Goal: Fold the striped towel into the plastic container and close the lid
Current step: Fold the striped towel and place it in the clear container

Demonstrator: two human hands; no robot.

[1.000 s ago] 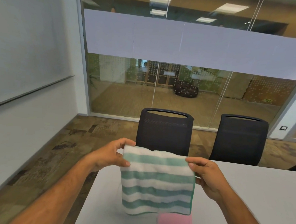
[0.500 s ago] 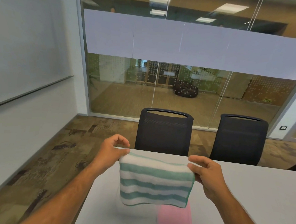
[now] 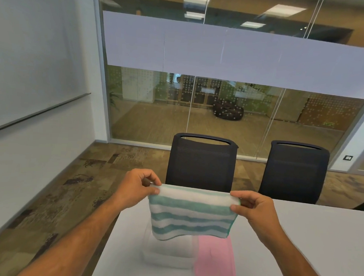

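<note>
Both your hands are pinched shut on the striped towel [image 3: 190, 214]: left hand [image 3: 135, 190] on its upper left corner, right hand [image 3: 255, 209] on the upper right, thumb against forefinger each side. Towel is folded, top edge pulled taut and level between the grips, body hanging free in the air. Its lower edge hangs directly above the plastic container [image 3: 167, 254]; contact can't be told. Container sits open-topped on the white table [image 3: 310, 239], close to the table's left edge, floor dropping away past it. Pink cloth [image 3: 214, 262] lies flat touching the container's right side. Right of the container past the cloth, bare tabletop, plenty of room. Behind the container, two black chairs [image 3: 202, 162] stand at the table's far edge.

Versus a second ago: towel hangs shorter and wider, another fold in. Container, hidden behind the hanging cloth then, now shows below the hem.
</note>
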